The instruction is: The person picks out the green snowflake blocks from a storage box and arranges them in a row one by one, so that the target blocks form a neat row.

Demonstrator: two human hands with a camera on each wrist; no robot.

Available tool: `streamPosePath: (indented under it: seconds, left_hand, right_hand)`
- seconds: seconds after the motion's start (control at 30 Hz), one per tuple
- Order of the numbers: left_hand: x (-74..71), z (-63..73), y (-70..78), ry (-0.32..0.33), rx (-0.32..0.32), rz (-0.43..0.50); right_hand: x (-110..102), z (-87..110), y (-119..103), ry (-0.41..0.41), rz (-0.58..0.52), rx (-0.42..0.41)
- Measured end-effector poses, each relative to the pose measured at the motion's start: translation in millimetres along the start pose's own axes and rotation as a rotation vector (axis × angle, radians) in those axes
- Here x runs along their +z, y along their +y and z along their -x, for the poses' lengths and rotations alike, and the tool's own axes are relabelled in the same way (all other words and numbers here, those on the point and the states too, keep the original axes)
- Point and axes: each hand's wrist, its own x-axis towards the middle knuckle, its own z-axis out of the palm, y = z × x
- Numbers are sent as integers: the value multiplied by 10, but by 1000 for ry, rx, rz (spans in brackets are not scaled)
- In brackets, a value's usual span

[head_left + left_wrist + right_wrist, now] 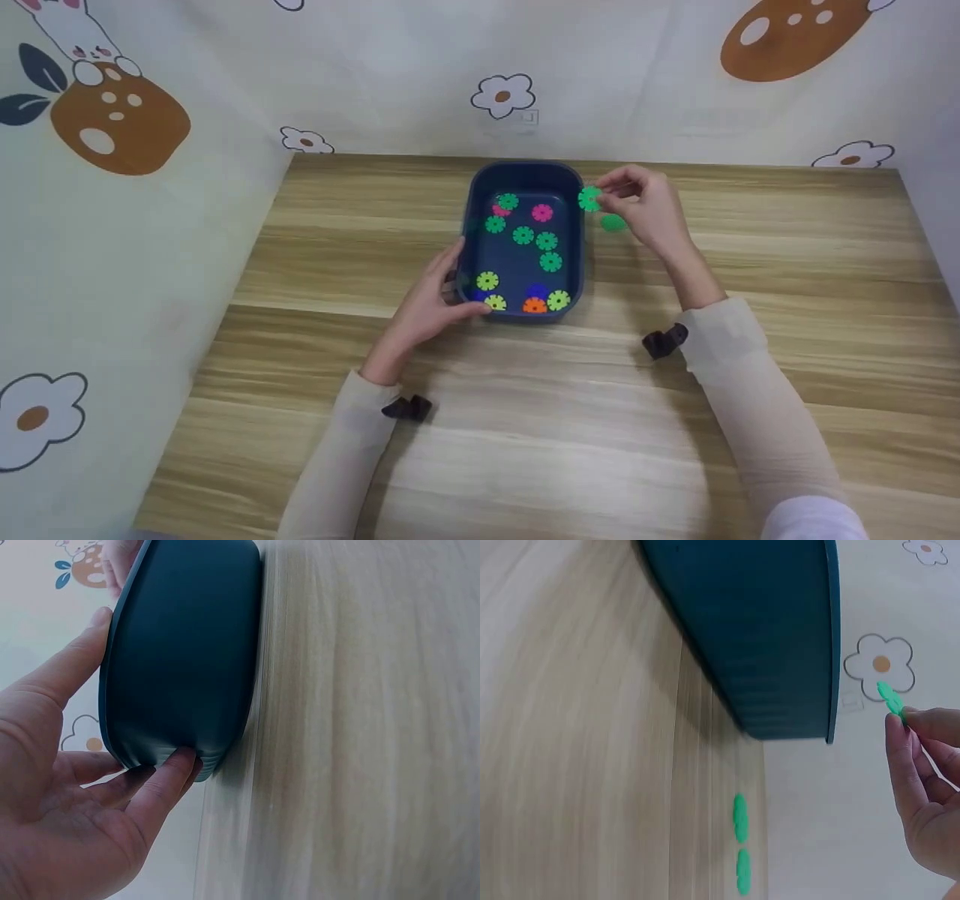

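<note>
A dark blue plastic basin stands on the table with several notched flower-shaped plastic discs inside, green, pink, yellow, orange and blue. My left hand grips its near left corner, thumb at the near rim and fingers along the left side; the left wrist view shows the fingertips against the basin wall. Just beyond the right rim, my right hand pinches a green disc between thumb and fingertips, raised above the table. Beneath that hand lies another green disc; the right wrist view shows two green discs there.
The wood-grain table extends around the basin on every side. Behind it and at the left hangs a pale cloth printed with flowers and brown fruit. A dark wrist mount is on the left sleeve, another on the right.
</note>
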Motion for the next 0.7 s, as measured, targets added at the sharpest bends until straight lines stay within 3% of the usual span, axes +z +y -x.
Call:
streamPosePath:
  seconds: [0.3,0.7]
  left_hand:
    - [-4,-5,9,5,-5,-35]
    - [4,0,-6,2,1,18]
  right_hand:
    - [-289,-29,221,46,43,83]
    - [-512,-24,586,132,126,222]
